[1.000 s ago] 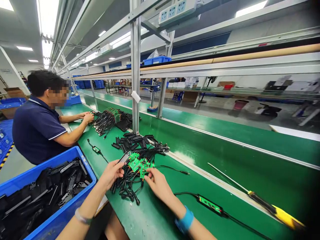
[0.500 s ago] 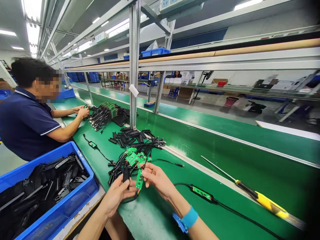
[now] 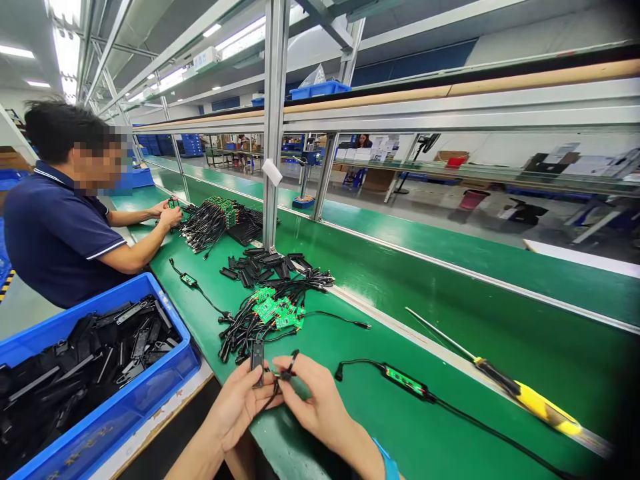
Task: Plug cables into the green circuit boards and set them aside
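We're pinching black casing in left grip, cable in right grip, perhaps risking strain should we be tugging hard.

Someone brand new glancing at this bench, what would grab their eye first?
Likely the bright green circuit boards heaped with black cables mid-picture. The yellow-and-black screwdriver at the right would probably stand out next, with the blue crate of black parts at the left. Front and centre, the left hand holds a black casing.
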Available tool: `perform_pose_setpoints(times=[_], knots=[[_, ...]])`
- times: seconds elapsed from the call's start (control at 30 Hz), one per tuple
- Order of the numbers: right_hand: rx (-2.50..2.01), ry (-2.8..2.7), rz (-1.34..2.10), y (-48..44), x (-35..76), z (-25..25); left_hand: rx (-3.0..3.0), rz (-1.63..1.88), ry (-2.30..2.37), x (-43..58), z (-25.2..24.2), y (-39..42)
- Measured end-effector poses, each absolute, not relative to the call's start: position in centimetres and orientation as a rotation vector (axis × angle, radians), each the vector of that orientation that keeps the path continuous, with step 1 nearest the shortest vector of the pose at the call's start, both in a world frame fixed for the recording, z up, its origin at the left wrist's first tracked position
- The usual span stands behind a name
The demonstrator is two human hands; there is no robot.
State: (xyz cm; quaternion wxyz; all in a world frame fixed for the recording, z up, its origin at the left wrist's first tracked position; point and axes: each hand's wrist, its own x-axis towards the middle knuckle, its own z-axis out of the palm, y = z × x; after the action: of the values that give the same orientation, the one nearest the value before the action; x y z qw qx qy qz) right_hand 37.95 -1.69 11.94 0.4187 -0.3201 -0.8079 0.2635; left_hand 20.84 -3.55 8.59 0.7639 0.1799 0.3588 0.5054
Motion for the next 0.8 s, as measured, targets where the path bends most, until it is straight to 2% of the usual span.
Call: perform_pose_setpoints(times=[0.2, 0.27, 0.6, 0.7, 0.8], knots=[[-0.957, -1.478, 1.383, -0.6, 37.1, 13.1, 0.472, 1.112, 0.686, 20.7, 9.5, -4.0], [-0.947, -1.378, 1.515, -0.4, 36.7, 12.9, 0.392, 1.074, 0.673, 20.8, 9.7, -4.3], [-1.003, -1.326, 1.588, -0.4, 36.4, 11.8, 0.268, 1.096, 0.567, 21.1, 9.6, -5.3], [-0.996, -1.327, 1.528, -0.6, 36.3, 11.8, 0.255, 1.109, 0.524, 21.4, 9.6, -5.4], [-1.035, -1.445, 1.313, -0.8, 36.2, 12.0, 0.227, 1.129, 0.525, 21.8, 9.7, -5.5]])
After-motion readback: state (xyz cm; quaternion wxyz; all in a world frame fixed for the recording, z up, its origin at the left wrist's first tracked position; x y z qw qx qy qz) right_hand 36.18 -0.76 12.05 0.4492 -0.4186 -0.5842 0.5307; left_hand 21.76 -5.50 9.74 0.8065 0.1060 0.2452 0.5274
